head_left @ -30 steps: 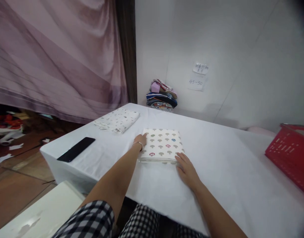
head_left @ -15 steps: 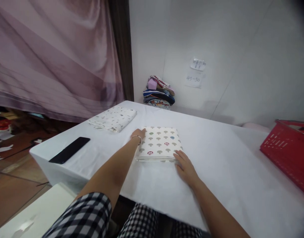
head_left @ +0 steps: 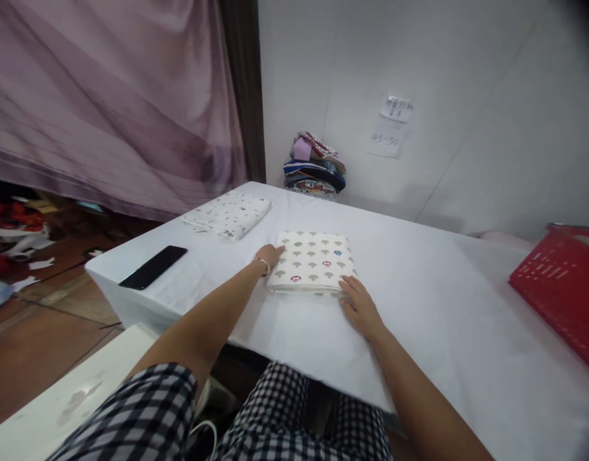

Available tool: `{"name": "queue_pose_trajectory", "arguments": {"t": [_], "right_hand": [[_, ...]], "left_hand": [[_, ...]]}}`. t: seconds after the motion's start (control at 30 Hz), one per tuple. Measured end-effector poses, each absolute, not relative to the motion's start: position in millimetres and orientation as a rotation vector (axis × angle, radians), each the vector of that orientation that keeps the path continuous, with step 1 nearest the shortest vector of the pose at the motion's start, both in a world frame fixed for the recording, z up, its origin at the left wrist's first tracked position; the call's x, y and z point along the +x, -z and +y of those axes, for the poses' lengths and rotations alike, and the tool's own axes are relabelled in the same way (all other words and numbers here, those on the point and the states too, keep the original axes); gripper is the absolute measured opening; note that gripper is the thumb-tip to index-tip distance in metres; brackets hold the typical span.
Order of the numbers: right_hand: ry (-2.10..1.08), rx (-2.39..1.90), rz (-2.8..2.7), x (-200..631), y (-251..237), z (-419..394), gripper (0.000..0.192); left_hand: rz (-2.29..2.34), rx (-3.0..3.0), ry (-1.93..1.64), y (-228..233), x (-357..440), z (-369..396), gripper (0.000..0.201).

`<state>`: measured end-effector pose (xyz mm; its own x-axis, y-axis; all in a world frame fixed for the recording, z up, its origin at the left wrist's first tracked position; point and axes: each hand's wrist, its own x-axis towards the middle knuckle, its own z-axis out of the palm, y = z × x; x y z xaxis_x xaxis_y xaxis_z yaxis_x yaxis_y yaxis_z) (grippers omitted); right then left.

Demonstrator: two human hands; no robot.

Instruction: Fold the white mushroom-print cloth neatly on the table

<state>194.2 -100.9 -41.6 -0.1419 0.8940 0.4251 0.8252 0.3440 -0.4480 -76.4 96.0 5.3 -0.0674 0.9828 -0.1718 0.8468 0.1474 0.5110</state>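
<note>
A folded white cloth point(head_left: 314, 259) with a mushroom print lies flat on the white table in front of me. My left hand point(head_left: 269, 255), with a bracelet at the wrist, touches the cloth's left edge, its fingers reaching onto the fabric. On the near right corner rests my right hand point(head_left: 360, 307), fingers stretched out and flat. Neither hand lifts the cloth. Farther left lies a second folded white cloth point(head_left: 230, 214) with a small scattered print, apart from both hands.
A black phone point(head_left: 153, 267) lies at the table's left edge. Folded textiles point(head_left: 314, 165) are stacked at the wall behind. A red plastic basket point(head_left: 561, 288) stands at the right. The white table point(head_left: 433, 320) ends close to my lap, beside a pale bench point(head_left: 78, 390).
The camera view has shifted slightly, so the scene sits a little higher and to the right. My left hand has slid slightly down along the cloth's edge; the right stays at its corner.
</note>
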Motion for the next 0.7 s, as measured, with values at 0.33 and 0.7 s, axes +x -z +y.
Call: {"name": "queue_pose_trajectory", "arguments": {"t": [0.33,0.7], "right_hand": [[-0.121,-1.488,-1.983,194.3,42.9,-99.5,0.05],[-0.173,-1.502,-1.789,197.8,51.3,-99.0,0.045]], "left_hand": [[1.908,1.819,-0.381,-8.6,-84.3,32.2,0.05],[2.0,1.796,-0.407,-3.8,-81.7,21.5,0.041]]}}
